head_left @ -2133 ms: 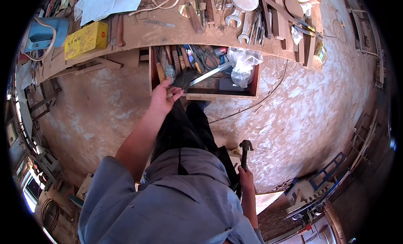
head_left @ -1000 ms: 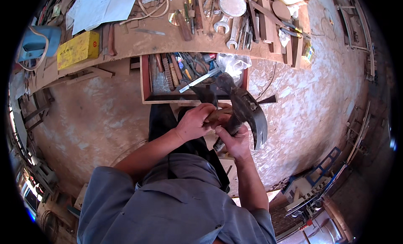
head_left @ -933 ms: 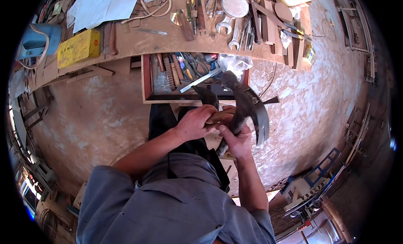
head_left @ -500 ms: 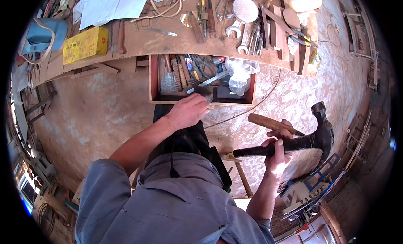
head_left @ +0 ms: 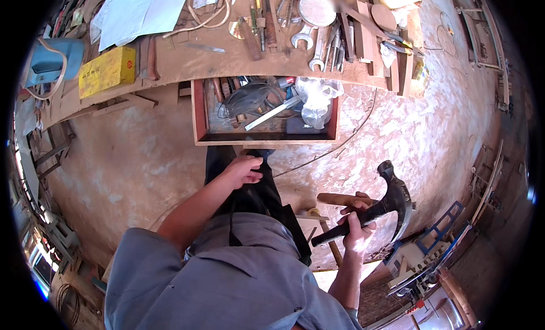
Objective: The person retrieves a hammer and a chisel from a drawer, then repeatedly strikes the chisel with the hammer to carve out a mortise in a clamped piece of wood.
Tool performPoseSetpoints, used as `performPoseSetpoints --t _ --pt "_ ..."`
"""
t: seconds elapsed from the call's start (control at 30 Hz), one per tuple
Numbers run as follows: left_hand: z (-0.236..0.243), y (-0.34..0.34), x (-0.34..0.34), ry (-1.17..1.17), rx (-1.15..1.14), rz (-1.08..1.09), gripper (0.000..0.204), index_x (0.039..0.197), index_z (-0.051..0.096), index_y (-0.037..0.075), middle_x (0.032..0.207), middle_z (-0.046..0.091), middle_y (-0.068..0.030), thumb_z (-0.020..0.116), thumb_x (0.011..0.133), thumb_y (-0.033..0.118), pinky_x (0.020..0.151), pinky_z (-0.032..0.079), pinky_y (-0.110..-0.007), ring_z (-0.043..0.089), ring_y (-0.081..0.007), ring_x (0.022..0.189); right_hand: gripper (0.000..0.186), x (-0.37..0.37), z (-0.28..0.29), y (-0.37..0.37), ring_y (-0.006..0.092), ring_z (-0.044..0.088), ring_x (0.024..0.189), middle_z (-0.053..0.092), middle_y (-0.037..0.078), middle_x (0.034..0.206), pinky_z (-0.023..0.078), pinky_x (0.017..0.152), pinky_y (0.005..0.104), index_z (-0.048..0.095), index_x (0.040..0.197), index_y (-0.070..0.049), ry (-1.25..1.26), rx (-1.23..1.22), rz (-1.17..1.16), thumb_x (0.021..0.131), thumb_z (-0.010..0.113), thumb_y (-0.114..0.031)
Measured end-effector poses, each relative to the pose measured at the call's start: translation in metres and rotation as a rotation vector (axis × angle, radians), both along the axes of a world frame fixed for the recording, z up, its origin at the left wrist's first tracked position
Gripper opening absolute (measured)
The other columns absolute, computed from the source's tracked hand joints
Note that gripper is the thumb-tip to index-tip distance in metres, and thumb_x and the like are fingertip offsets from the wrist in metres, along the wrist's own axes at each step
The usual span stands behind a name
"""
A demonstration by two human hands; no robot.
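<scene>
My right hand (head_left: 359,230) grips a claw hammer (head_left: 394,196) by its dark handle, with the head up and to the right. The same hand also holds a second tool with a wooden handle (head_left: 336,199), whose working end is mostly hidden behind the hammer. Just below the drawer's front edge, over my lap, my left hand (head_left: 243,172) hangs with loosely bent fingers and nothing visible in them. The pulled-out wooden drawer (head_left: 267,142) contains a dark, see-through item (head_left: 250,98), a pale metal strip (head_left: 272,114), a clear plastic bag (head_left: 317,100) and several wooden-handled tools.
Above the drawer, the workbench (head_left: 187,63) carries a yellow box (head_left: 108,71), white paper sheets (head_left: 139,15), an open-end wrench (head_left: 303,37), pliers (head_left: 400,43) and wood pieces. A blue frame (head_left: 441,228) stands among equipment at lower right.
My left hand has drawn back from the drawer toward my lap, and a dark item now lies spread over the tools inside. My right hand has lowered slightly leftward, tilting the hammer's head upward.
</scene>
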State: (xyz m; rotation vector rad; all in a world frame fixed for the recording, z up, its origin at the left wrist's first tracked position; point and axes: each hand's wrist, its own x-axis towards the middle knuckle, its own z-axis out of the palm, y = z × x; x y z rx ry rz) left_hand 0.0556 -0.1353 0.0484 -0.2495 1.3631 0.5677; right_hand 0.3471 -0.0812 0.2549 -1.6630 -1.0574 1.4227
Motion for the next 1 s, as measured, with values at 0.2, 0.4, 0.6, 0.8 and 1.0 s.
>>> performPoseSetpoints --t 0.2,0.4,0.6,0.8,1.0 --pt "-0.147 -0.020 0.050 -0.408 0.128 0.823 0.029 0.118 0.056 -0.010 0.117 0.065 -0.0236 0.058 0.094 0.008 0.084 0.063 -0.039 0.070 -0.0358 0.096 0.026 0.004 0.006 -0.015 0.0139 0.065 0.077 0.052 0.017 0.126 0.055 0.065 0.0266 0.060 0.108 0.000 -0.036 -0.150 -0.036 0.083 0.057 0.008" --pt "-0.106 0.005 0.049 -0.354 0.171 0.874 0.032 0.125 0.047 -0.014 0.128 0.055 -0.0301 0.047 0.095 -0.004 0.093 0.062 -0.041 0.058 -0.0473 0.120 0.028 0.008 -0.007 -0.024 0.0169 0.067 0.087 0.056 0.016 0.120 0.056 0.070 0.0265 0.064 0.107 -0.005 -0.077 0.007 0.047 0.081 0.062 0.006" --pt "-0.092 0.045 0.016 -0.504 0.156 0.906 0.033 0.126 0.049 -0.012 0.127 0.057 -0.0266 0.050 0.094 -0.005 0.093 0.062 -0.039 0.058 -0.0469 0.120 0.026 -0.023 0.002 -0.010 0.0188 0.066 0.091 0.061 0.015 0.106 0.059 0.063 0.0243 0.063 0.105 -0.002 -0.070 -0.099 -0.058 0.080 0.061 0.005" --pt "-0.106 0.128 -0.027 -0.409 0.344 0.843 0.034 0.128 0.049 -0.011 0.131 0.056 -0.0245 0.051 0.095 -0.002 0.106 0.053 -0.048 0.058 -0.0409 0.123 0.025 -0.066 0.010 0.006 0.0193 0.066 0.092 0.062 0.016 0.102 0.060 0.064 0.0255 0.062 0.106 0.000 -0.082 -0.030 0.008 0.081 0.061 0.004" --pt "-0.084 0.150 -0.087 -0.314 0.442 -0.230 0.024 0.117 0.060 0.005 0.106 0.067 -0.0104 0.058 0.099 0.019 0.090 0.053 -0.041 0.066 -0.0269 0.103 0.028 -0.137 0.028 0.034 0.0185 0.067 0.087 0.050 0.018 0.135 0.059 0.063 0.0273 0.062 0.110 0.003 0.000 -0.091 0.041 0.082 0.067 0.003"
